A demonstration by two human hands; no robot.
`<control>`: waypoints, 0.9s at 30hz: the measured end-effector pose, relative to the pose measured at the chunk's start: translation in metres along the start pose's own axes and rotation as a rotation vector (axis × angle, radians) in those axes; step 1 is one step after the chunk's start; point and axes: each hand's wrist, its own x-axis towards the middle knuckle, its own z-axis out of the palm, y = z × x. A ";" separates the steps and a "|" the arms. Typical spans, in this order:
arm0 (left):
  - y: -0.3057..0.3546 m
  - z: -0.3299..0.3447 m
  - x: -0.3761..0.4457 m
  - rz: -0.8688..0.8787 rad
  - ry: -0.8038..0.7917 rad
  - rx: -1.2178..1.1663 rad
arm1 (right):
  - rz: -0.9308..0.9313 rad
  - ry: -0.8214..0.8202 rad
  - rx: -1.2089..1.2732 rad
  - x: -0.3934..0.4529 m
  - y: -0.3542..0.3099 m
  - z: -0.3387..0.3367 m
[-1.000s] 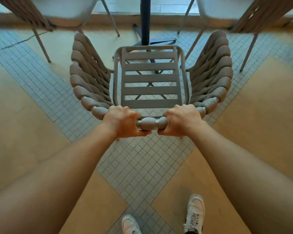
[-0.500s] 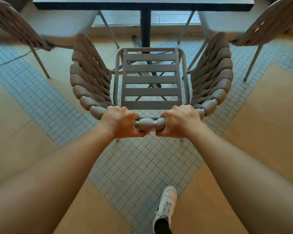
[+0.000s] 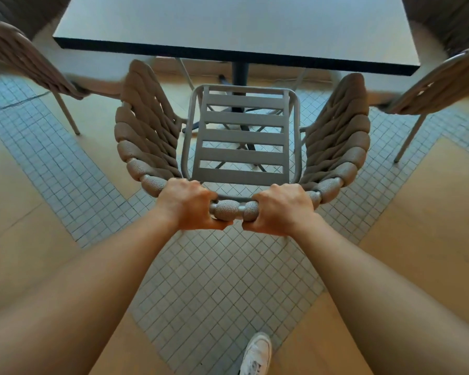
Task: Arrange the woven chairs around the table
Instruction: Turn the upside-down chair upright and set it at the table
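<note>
A taupe woven-rope armchair with a slatted metal seat (image 3: 241, 136) is gripped at its top rail by the left hand (image 3: 186, 204) and right hand (image 3: 280, 208), facing the near edge of the grey rectangular table (image 3: 228, 25).

View looking down at two bare forearms reaching fwd. Left hand (image 3: 186, 205) and right hand (image 3: 280, 209) both grip the top rail of a woven chair (image 3: 241, 136), knuckles up, thumbs under, close together w/ a short bit of rail between them. Chair has a slatted seat and thick woven sides curving out. Just beyond the chair: a table (image 3: 236, 25), grey top, dark edge, dark centre post; chair's front edge sits about at the table's near edge. Left of the table, another woven chair (image 3: 25, 55); right of it, a third (image 3: 433, 85). Floor (image 3: 214, 288) has small grey tiles between tan panels. One white shoe (image 3: 256, 354) behind the chair.
</note>
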 end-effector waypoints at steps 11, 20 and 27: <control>-0.006 -0.001 0.007 0.048 -0.020 0.009 | 0.043 -0.022 -0.012 0.004 0.000 -0.003; -0.007 0.002 0.007 0.011 -0.054 -0.041 | 0.054 -0.038 -0.015 0.005 -0.001 -0.003; -0.002 -0.001 0.011 -0.022 -0.106 -0.054 | 0.028 -0.039 -0.025 0.006 0.008 -0.005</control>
